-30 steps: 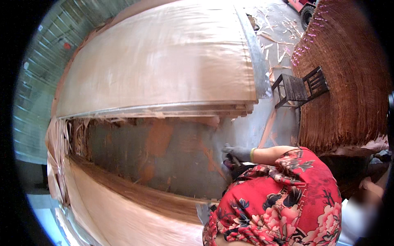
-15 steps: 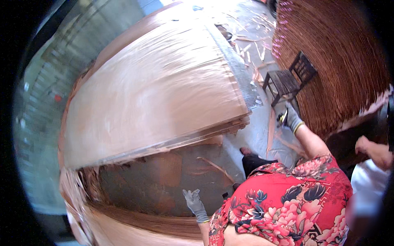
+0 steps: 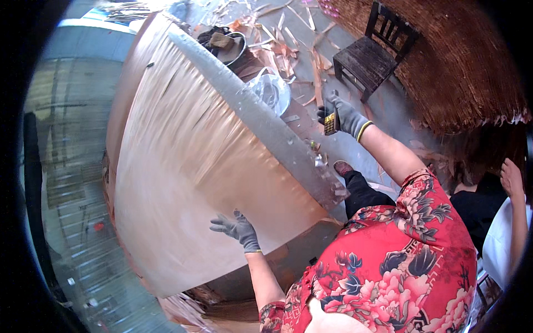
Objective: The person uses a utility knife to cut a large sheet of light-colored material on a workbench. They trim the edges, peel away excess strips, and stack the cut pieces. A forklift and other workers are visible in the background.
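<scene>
Near the lower edge of a big, pale brown veneer sheet (image 3: pixel 189 183), the person's left hand (image 3: pixel 237 228), in a grey glove, lies spread and flat on the thin wood, fingers loose rather than clenched, so the palm presses on the sheet instead of gripping it. The sheet tops a stack of similar sheets (image 3: pixel 119 144) and bows across most of the view; a flat hand seems the sensible way to steady something so wide and limp without cracking it. Along the sheet's far right edge runs a long grey beam (image 3: pixel 261 119), apparently the rim of the bed that carries the stack.

The right hand (image 3: pixel 344 115), also gloved, is raised clear of the stack over the concrete floor and is closed around a small dark and yellow tool (image 3: pixel 331 122), held well apart from the wood. Beyond it stands a dark wooden chair (image 3: pixel 369 55), with veneer scraps (image 3: pixel 288 50) strewn about and a clear plastic bag (image 3: pixel 269 91) just beside the beam. A woven brown mat (image 3: pixel 461 61) hangs behind the chair. At the right rim, another person's hand (image 3: pixel 512 176) shows, not touching any of this.
</scene>
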